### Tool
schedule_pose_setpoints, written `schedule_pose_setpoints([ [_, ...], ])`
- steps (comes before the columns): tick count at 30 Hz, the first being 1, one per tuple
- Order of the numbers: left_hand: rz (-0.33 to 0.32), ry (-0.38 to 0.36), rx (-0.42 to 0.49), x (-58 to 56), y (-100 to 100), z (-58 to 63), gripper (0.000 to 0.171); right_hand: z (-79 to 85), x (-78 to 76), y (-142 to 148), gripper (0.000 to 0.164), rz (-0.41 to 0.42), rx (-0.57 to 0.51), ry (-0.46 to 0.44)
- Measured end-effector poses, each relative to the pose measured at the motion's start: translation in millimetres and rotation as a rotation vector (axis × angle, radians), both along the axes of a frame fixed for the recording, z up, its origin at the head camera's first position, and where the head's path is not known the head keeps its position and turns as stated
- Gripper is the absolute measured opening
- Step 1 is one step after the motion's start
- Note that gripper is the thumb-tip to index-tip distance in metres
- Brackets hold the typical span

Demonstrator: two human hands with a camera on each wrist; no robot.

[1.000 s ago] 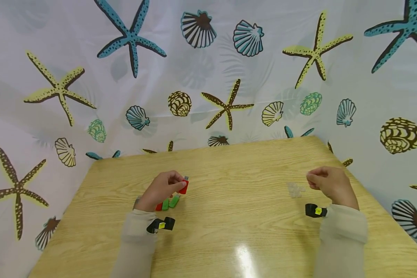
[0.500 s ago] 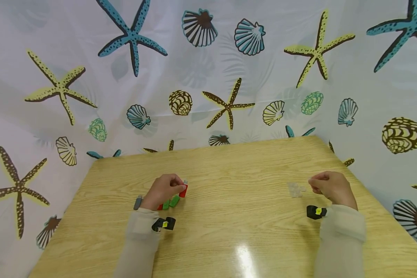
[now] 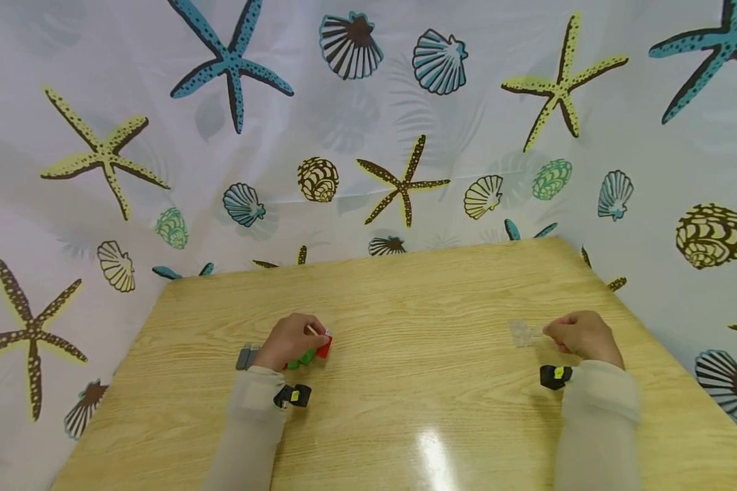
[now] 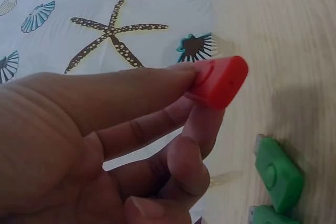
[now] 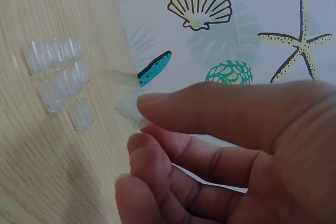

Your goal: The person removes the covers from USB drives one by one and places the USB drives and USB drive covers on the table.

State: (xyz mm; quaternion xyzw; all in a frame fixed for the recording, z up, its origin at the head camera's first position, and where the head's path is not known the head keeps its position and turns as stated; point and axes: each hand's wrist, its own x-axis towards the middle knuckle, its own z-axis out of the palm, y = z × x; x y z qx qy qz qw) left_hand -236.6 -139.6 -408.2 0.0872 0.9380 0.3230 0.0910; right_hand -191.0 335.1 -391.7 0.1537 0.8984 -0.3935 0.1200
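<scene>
My left hand (image 3: 291, 341) pinches a red USB stick (image 3: 324, 349) between thumb and fingers, above the table at the left. In the left wrist view its red plastic end (image 4: 223, 82) points outward. Green USB sticks (image 4: 279, 174) lie just below that hand, and grey ones (image 3: 244, 356) sit at its left; a bit of another red one shows by the wrist. My right hand (image 3: 583, 335) pinches a small clear plastic cap (image 5: 129, 110) between thumb and forefinger. Beside it, a cluster of similar clear caps (image 5: 64, 80) lies in rows on the wood.
A light wood table (image 3: 417, 389) spreads between both hands. Behind it and along the sides hangs a white cloth (image 3: 356, 123) printed with starfish and shells. Each wrist wears a small black camera (image 3: 554, 376).
My left hand has come down closer to the table with the red USB stick, uncovering more of the grey ones. The right hand has also lowered a little beside the clear caps.
</scene>
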Motion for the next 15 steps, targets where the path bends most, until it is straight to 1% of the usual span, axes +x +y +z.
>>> schedule_pose_setpoints([
  [4, 0.007, -0.002, -0.018, 1.3, -1, -5.7, 0.010, -4.1, 0.0, -1, 0.032, 0.000, -0.018, -0.005],
  [10, 0.015, -0.010, -0.051, 2.2, -1, -10.0, 0.008, -7.9, 0.3, -2, 0.025, -0.009, -0.060, -0.005],
  [15, 0.025, -0.015, -0.083, 1.6, -1, -11.9, 0.009, -11.7, -2.1, -3, 0.025, -0.016, -0.088, -0.003],
])
